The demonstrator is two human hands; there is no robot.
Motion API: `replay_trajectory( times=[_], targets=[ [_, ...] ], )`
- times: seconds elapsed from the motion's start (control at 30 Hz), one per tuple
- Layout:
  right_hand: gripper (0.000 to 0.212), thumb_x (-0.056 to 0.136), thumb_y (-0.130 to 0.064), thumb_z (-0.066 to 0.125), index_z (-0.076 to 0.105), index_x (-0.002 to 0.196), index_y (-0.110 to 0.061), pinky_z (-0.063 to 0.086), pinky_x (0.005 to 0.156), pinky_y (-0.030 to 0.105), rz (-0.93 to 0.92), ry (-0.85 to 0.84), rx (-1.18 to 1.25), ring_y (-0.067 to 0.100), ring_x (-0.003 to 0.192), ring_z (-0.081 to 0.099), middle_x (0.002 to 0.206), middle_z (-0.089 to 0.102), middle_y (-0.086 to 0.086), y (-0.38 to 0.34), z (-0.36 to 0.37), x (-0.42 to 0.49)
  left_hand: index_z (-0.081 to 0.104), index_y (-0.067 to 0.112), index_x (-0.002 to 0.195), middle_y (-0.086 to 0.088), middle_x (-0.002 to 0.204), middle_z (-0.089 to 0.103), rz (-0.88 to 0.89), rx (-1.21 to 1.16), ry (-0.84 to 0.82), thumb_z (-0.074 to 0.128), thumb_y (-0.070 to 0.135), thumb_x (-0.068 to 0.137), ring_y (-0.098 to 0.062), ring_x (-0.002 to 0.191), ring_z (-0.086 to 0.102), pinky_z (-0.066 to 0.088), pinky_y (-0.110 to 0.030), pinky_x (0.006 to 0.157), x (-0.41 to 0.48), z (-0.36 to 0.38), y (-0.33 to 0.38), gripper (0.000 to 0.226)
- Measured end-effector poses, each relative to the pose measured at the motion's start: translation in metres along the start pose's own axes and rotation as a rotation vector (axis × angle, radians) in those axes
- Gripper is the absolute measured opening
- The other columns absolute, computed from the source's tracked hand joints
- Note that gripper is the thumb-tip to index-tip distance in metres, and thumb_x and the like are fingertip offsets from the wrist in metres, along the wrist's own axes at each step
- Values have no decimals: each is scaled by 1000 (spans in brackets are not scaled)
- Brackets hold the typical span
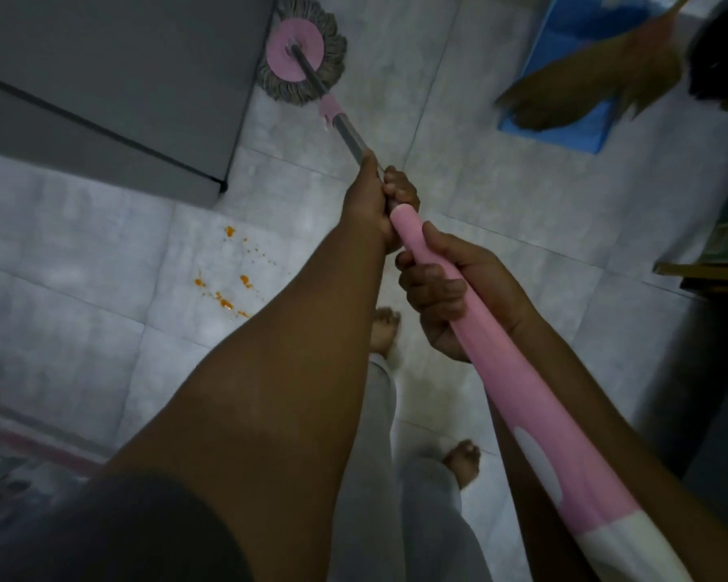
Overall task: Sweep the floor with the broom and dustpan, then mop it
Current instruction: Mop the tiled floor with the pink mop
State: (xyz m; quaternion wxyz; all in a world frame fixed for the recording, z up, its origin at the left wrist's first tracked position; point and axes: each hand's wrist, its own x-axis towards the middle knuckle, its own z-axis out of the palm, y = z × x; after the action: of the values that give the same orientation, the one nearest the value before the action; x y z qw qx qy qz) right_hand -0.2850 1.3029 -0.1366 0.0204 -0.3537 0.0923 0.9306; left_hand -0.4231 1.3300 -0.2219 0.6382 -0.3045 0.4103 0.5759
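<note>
1. Mopping stage, as I judge it. The mop head (301,52) sits flat on the tiled floor (480,140) at 12 o'clock, just beside the corner of a grey cabinet (114,77) that fills 10 to 11 o'clock.
2. Left hand (370,203) is curled tight round the steel shaft, just past the end of the pink grip (501,371). Right hand (450,296) is wrapped round the pink grip itself, nearer the body. Both hands are fully closed on the mop.
3. Broom (597,86) at 2 o'clock, bristles blurred, lies over a blue plastic piece (564,128), possibly the dustpan. Neither is in hand, so sweeping looks finished or set aside.
4. Left to do: orange splatter (228,287) at 9 o'clock, well apart from the mop head.
5. Floor is pale marbled tile with grey grout. The light is dim, so I cannot tell wet from dry. A patterned rug (17,447) edge shows at 8 o'clock. Bare feet (385,329) near centre.
</note>
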Motion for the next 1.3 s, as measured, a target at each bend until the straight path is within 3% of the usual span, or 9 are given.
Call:
replay_trajectory(
  times=[0.13,0.4,0.8,1.0,1.1,1.3],
  targets=[
    [28,84,-37,54,50,84,-9,34,30,12,-11,-23,-5,3,32,42,51,44,-6,-31,8,26,41,13,64,4,39,38,3,28,8,50,49,99,-6,27,36,30,-11,31,27,17,29,51],
    [27,84,-34,57,51,85,-8,37,30,14,-51,-12,2,3,33,44,51,46,-4,-11,-10,2,43,13,64,5,40,40,-17,20,-19,53,48,98,-5,27,38,30,-11,29,14,7,-2,50],
    [27,85,-33,55,51,84,-7,34,28,12,-105,93,101,3,31,41,52,43,-5,126,-92,-146,36,17,65,6,37,34,-115,108,1,46,48,101,-4,25,33,26,-12,28,-97,-59,-176,49],
    [29,79,-31,69,59,86,-5,37,32,13,-83,125,144,5,34,44,53,47,-3,178,-129,-224,37,17,66,7,38,34,-189,142,11,46,49,101,-3,26,32,26,-12,30,-145,-82,-259,48],
    [29,89,-34,62,57,88,-6,37,32,14,-87,143,130,5,34,44,53,47,-3,182,-125,-228,38,17,67,7,39,33,-200,153,16,46,49,101,-4,27,31,26,-12,30,-151,-82,-260,47],
    [27,88,-34,55,52,87,-7,37,29,15,-103,159,94,4,32,42,51,45,-4,145,-93,-185,37,16,67,6,38,34,-178,159,5,44,48,102,-6,26,32,28,-12,30,-123,-60,-208,48]
  ],
)
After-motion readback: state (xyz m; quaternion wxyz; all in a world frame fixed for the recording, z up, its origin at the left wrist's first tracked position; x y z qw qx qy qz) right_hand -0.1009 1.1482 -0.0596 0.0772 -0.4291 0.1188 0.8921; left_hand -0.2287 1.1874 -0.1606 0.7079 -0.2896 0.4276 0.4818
